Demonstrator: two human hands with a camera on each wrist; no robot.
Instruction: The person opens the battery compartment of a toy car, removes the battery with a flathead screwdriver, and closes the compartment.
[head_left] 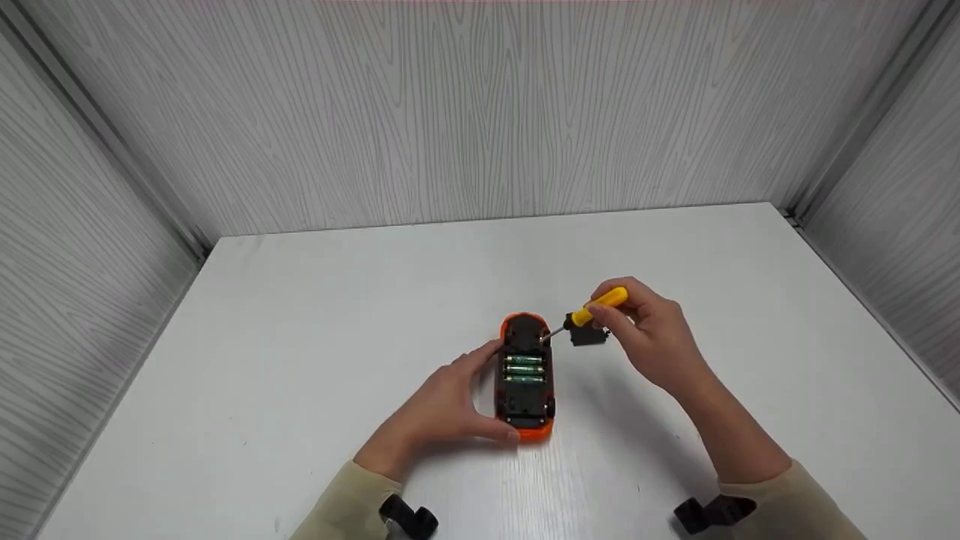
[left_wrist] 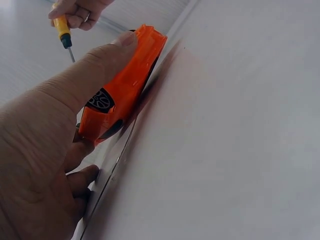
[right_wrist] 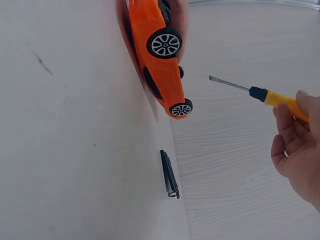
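Observation:
An orange toy car [head_left: 527, 405] lies upside down on the table, its black underside facing up. Several green batteries [head_left: 524, 369] sit side by side in its uncovered compartment. My left hand [head_left: 448, 403] grips the car from the left, thumb at the near end and fingers along the side. With my right hand [head_left: 658, 341] I hold a yellow-handled screwdriver [head_left: 606, 298] by its handle. In the right wrist view the flat tip of the screwdriver [right_wrist: 257, 94] stands apart from the car [right_wrist: 159, 67], above its underside.
A small black cover [head_left: 589, 336] lies on the white table [head_left: 360, 300] just right of the car, partly beneath the screwdriver and right hand in the head view. Pale wood-grain panels [head_left: 480, 112] close off the back and both sides.

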